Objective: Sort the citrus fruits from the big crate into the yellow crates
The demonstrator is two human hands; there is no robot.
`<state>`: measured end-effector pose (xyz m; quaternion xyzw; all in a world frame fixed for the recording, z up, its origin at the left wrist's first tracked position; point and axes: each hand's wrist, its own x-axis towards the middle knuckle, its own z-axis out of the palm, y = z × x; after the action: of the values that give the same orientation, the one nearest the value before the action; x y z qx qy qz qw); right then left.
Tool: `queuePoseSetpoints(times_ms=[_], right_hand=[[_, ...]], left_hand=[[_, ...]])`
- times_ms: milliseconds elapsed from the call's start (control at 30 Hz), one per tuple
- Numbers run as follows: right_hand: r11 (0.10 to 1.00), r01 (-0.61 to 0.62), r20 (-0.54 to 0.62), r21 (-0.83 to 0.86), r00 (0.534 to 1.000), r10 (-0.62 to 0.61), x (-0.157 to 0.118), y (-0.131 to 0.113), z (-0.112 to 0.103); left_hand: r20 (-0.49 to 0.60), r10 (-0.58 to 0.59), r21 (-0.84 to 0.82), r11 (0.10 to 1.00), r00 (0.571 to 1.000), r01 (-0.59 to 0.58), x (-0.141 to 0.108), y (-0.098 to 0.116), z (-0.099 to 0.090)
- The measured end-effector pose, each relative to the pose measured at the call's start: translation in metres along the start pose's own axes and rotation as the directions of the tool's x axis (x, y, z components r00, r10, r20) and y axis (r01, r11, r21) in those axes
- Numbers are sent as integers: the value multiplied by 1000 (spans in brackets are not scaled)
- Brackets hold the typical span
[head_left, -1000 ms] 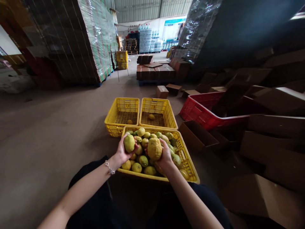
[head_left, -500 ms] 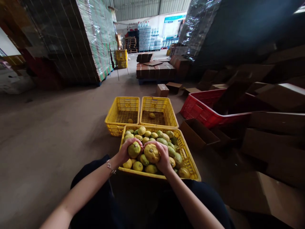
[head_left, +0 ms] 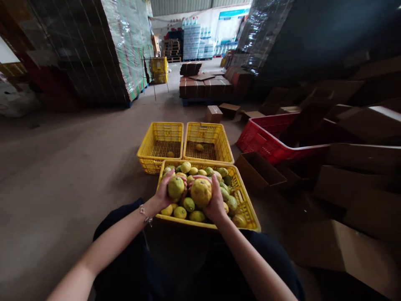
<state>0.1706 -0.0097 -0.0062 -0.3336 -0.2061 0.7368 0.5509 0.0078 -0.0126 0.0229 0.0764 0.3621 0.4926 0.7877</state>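
Note:
My left hand (head_left: 162, 195) is wrapped round a greenish-yellow lemon-like fruit (head_left: 176, 187), its blossom end facing me. A larger, lumpy yellow lemon-like fruit (head_left: 201, 193) rests in my right hand (head_left: 216, 205), with the thumb up along its side. Both are held side by side, a small gap apart, over a yellow plastic crate (head_left: 247, 205). That crate holds many similar green and yellow fruits (head_left: 189, 204), partly hidden by my hands.
Beyond stand two yellow crates, the left one (head_left: 145, 156) and the right one (head_left: 225, 144), each with a single fruit visible at the bottom. A red crate (head_left: 263, 142) and open cardboard boxes (head_left: 260, 171) crowd the right side. Wrapped stacks (head_left: 125, 50) rise behind.
My hands have moved slightly apart, and the fruit in my right hand has turned so its end faces more upward. The view has tilted down a little.

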Motion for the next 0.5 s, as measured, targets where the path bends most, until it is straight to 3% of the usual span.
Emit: queuePoseSetpoints(times_ms=[100, 200, 333, 500], right_hand=[[999, -41, -84, 30, 996, 44, 5, -3, 5], [986, -137, -68, 94, 987, 143, 7, -6, 7], [964, -239, 9, 121, 971, 239, 5, -8, 9], [970, -203, 4, 130, 979, 204, 6, -5, 7]], left_hand=[[-73, -26, -102, 995, 997, 19, 3, 5, 1], [-126, -13, -163, 987, 992, -8, 5, 7, 0], [-106, 0, -188, 982, 994, -20, 3, 4, -3], [-75, 8, -200, 979, 997, -23, 1, 5, -5]])
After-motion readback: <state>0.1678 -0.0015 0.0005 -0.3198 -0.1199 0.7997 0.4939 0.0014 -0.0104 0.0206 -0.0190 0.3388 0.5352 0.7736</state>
